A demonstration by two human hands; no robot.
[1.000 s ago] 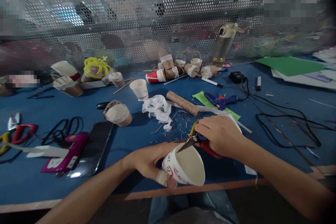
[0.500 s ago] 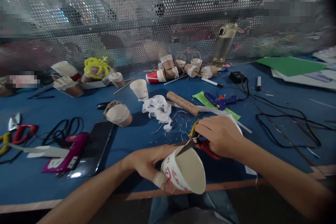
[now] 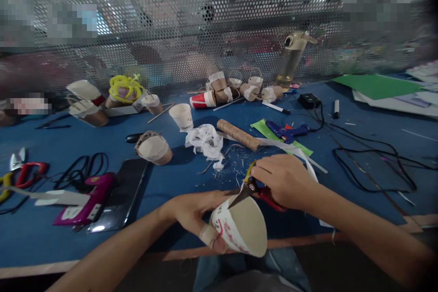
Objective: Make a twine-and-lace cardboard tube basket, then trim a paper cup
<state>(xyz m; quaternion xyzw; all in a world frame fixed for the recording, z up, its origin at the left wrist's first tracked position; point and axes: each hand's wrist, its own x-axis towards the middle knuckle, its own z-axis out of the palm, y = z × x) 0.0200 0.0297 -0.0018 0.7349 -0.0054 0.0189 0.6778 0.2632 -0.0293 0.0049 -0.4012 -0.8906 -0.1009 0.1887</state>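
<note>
My left hand [image 3: 200, 221] is wrapped round a white paper cup [image 3: 236, 230] with a pink floral print, its mouth tilted toward the right. A bandage covers the thumb. In my right hand [image 3: 287, 182] are scissors [image 3: 251, 186] with red and yellow handles. Their blades straddle the cup's upper rim, parted, one on the inner side and one outside. Crumpled white lace ribbon [image 3: 206, 142] and a roll of brown twine [image 3: 238, 134] lie beyond the hands. A small twine-handled cup basket [image 3: 154, 148] stands to the left.
A purple glue gun [image 3: 87, 203], a phone [image 3: 121, 194] and red-and-yellow pliers [image 3: 25, 171] lie at left. A blue glue gun [image 3: 287, 131] with a black cord is at right. Several small cup baskets, a red cup [image 3: 202, 99] and a bottle [image 3: 292, 61] stand near the perforated screen.
The scissors have shifted slightly left and down along the cup's rim, and their blades have spread wider. The cup has tipped a little lower.
</note>
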